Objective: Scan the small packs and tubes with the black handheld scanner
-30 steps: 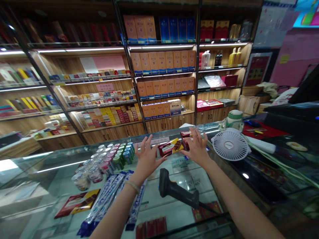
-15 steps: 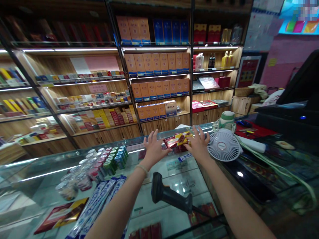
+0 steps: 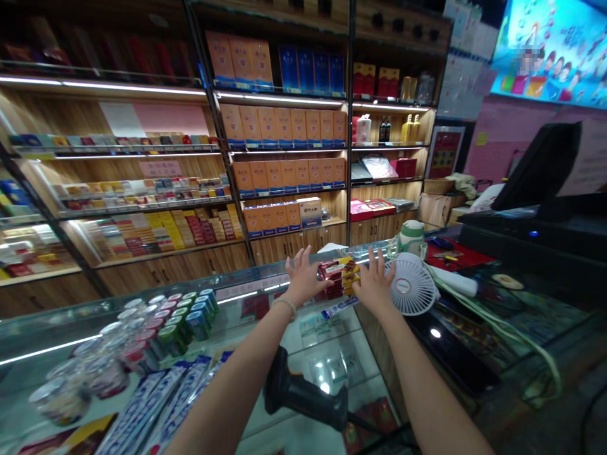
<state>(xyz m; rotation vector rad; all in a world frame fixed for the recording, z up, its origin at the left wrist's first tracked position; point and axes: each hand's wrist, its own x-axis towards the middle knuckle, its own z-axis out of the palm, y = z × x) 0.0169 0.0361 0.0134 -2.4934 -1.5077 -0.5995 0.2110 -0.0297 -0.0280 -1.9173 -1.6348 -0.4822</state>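
Several red-and-yellow snack packs (image 3: 337,275) stand in a stack on the glass counter (image 3: 258,275), between my two hands. My left hand (image 3: 303,278) is at the stack's left end, fingers spread upward and thumb against the packs. At the right end, my right hand (image 3: 375,282) presses with its thumb side, its fingers also apart. A small blue-and-white stick packet (image 3: 339,308) lies just in front of the stack. Nearer to me, between my forearms, rests a black handheld scanner (image 3: 306,393).
Rows of small jars and tubes (image 3: 156,328) stand left, with long blue-and-white packets (image 3: 164,398) and another red-and-yellow pack (image 3: 80,436) nearer. To the right are a white fan (image 3: 411,284), a green-and-white bottle (image 3: 411,239), cables and a black monitor (image 3: 540,164).
The view has turned slightly right. My hands have closed in on the packs from both sides, and the packs now look gathered into a neater, more upright stack.
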